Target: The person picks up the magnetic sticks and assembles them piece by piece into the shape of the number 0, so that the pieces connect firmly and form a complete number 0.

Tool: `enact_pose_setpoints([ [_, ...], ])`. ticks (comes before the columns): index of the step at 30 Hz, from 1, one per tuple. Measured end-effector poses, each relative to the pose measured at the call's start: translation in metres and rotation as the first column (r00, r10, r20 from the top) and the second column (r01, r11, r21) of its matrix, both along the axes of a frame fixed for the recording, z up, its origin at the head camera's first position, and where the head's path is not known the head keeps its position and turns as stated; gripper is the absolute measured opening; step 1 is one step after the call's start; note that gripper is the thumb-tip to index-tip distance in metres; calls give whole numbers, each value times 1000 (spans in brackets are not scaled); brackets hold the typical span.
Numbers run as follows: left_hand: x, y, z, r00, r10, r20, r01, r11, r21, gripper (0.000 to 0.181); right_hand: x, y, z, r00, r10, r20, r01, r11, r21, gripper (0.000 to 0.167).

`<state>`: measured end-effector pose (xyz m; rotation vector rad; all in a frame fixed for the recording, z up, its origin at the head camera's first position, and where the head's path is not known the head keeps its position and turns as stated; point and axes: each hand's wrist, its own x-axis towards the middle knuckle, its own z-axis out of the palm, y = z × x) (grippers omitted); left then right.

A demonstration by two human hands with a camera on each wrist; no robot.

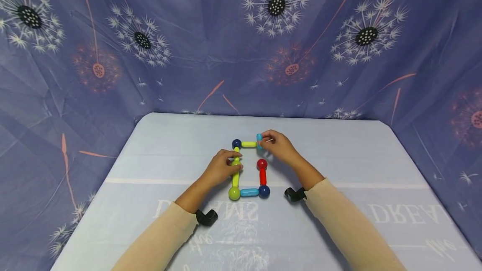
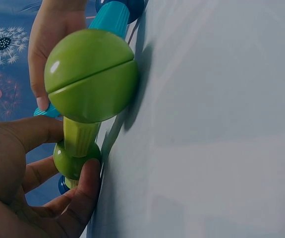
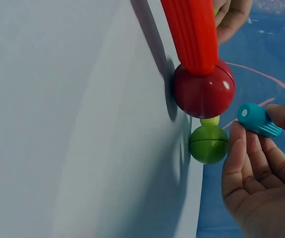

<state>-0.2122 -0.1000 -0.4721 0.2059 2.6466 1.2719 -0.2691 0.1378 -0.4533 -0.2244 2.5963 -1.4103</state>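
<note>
My left hand [image 1: 219, 165] holds the middle green ball [image 2: 75, 161] on the left side of a rod-and-ball frame, thumb and fingers around it. At the far right corner, my right hand [image 1: 280, 145] pinches a short light blue rod [image 3: 257, 120] between thumb and fingers. Just under that rod is another green ball [image 3: 209, 144], at the end of the far yellow-green rod [image 1: 249, 144]. A small gap shows between them in the right wrist view; the head view hides this ball. A red ball [image 1: 262, 164] tops the red rod [image 1: 262, 177] nearer to me.
A near green ball [image 1: 234, 193], a light blue rod [image 1: 249, 192] and a dark blue ball [image 1: 264, 191] make the frame's near side. Another dark blue ball [image 1: 236, 144] marks the far left corner. The pale table [image 1: 339, 154] meets a flowered cloth [image 1: 211, 53] behind.
</note>
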Motion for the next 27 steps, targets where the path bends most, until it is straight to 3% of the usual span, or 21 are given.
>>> enact_pose_setpoints([
  [12,1,0,2,1000,-4,-1,4,1000,6,38,14,2,-10,997,-20,76,22,999,-25,38],
  [27,1,-1,2,1000,-10,-6,10,1000,-7,37,20,5,-17,994,-44,99,53,994,-96,39],
])
